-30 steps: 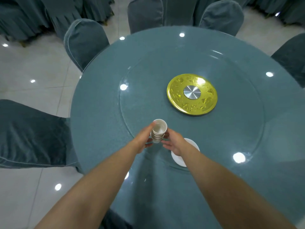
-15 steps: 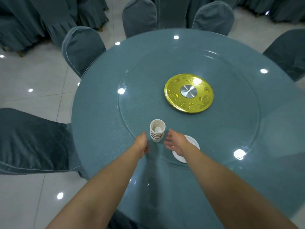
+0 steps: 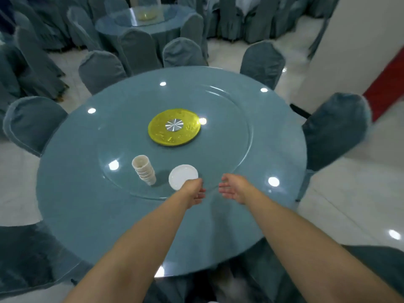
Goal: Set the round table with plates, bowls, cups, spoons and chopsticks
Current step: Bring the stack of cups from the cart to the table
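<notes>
Both hands empty over the near edge of the glass turntable [image 3: 240, 136] on the round bench [image 3: 87, 215]. Left hand [image 3: 194, 191] loosely curled, holding nothing, its knuckles covering the near rim of the white plate [image 3: 182, 176]. Right hand [image 3: 234, 189] relaxed and wide, palm turned inward, just right of the left hand.

Stack of white cups [image 3: 144, 170] standing just left of the plate, beyond and left of the left hand, leaning slightly; top cup looks empty. Nothing on the plate either.

Likely next: distributing pieces to seats. Best done by steadying the stack with 1 hand and lifting 1 cup straight up, not sideways, to avoid toppling it. Gold centre disc [image 3: 174, 127] lying well beyond both hands.
</notes>
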Demonstrator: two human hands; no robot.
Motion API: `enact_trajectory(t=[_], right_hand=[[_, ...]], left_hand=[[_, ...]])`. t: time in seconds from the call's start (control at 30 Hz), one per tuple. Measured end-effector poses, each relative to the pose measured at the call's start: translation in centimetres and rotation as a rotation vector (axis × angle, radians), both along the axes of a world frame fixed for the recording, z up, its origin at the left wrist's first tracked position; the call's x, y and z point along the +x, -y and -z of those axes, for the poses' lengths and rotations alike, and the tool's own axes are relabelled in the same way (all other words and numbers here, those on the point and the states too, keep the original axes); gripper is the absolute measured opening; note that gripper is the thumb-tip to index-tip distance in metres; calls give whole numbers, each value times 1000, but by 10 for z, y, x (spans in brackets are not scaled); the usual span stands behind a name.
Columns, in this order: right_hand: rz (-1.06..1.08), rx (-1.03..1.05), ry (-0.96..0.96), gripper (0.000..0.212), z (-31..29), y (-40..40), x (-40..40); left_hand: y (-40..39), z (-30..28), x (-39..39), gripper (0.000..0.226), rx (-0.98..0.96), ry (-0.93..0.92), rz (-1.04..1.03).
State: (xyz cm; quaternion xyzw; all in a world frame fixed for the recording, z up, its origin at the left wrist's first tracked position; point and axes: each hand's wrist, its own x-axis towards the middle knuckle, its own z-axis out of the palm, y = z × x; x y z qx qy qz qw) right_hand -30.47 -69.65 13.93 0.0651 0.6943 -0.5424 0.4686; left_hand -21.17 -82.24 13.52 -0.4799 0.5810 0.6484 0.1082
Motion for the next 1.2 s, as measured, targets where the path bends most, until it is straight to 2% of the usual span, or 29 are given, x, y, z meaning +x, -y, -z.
enact_trajectory(t=[0.3,0.47,0.57,0.73,0.87,1.0,1.2], right_hand=[[490,-21,-52,12,-38,-237,4],[765,-3,-89,13,-44,-351,38],[948,18,-95,22,-41,-401,70],[1231,24,-94,21,-37,-467,145],[1435,45,-82,24,-35,-506,210],[1611,79,-63,17,-35,-528,281],[1864,128,-3,11,-23,-554,393]], left_hand=[[-211,-31,-62,9,8,-85,508],[-324,-42,-79,10,26,-169,755],[-380,-46,-77,13,45,-213,933],[-469,-45,-48,10,114,-283,1193],[-530,-41,-9,12,120,-234,1440],[-575,-37,42,16,136,-178,1680],[-626,-30,133,10,164,-85,1914]])
